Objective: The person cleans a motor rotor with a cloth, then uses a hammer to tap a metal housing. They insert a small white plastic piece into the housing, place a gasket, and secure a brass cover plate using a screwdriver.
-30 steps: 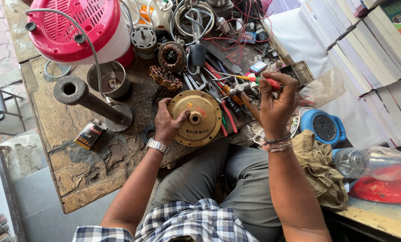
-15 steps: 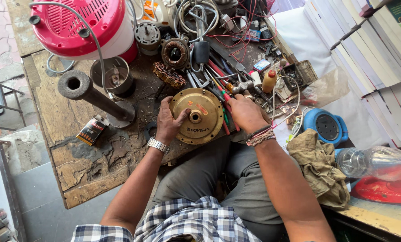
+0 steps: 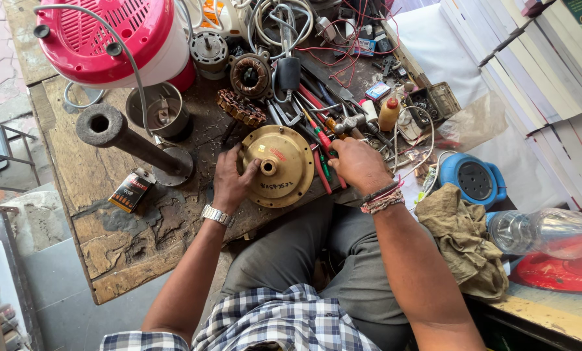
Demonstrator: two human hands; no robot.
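Note:
A round brass-coloured motor cover with a hub in its middle lies flat at the front edge of the worn wooden bench. My left hand, with a metal watch on the wrist, grips the cover's left rim, thumb lying on its top face. My right hand, with thread bands on the wrist, lies just right of the cover. Its fingers curl down over a heap of red- and green-handled tools. What they close on is hidden.
A dark iron pipe on a flange, a steel cup and a pink-and-white appliance stand at the left. Copper windings, wires, and a small bottle clutter the back. At the right are a blue device, a rag and a plastic bottle.
My right hand, raised a second ago with a red-handled tool in its fingers, has come down onto the tool heap beside the cover. My left hand has stayed on the cover's rim.

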